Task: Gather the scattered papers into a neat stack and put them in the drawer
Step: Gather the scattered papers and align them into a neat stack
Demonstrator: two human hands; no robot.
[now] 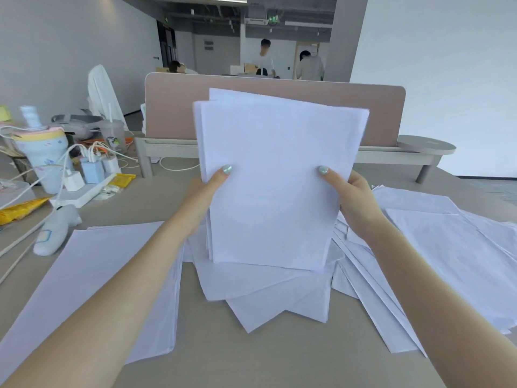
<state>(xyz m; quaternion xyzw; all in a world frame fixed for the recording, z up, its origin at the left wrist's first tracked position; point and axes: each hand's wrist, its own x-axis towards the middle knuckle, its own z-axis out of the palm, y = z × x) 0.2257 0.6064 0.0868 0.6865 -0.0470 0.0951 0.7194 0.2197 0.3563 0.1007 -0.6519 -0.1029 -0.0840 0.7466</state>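
I hold a stack of white papers (275, 180) upright in the middle of the view, its lower edge resting on loose sheets. My left hand (208, 191) grips the stack's left side and my right hand (348, 196) grips its right side, thumbs on the front. One sheet sticks out askew at the top. More loose papers (268, 292) lie fanned on the beige desk (251, 354) beneath, with a pile of sheets to the left (92, 275) and a spread of sheets to the right (453, 247). No drawer is in view.
A pink desk divider (173, 107) stands behind the stack. At the left are a power strip with chargers (84, 189), cables, a pastel cup (44, 158), a white handheld controller (56, 229) and yellow packets (19, 210). People stand in the far background.
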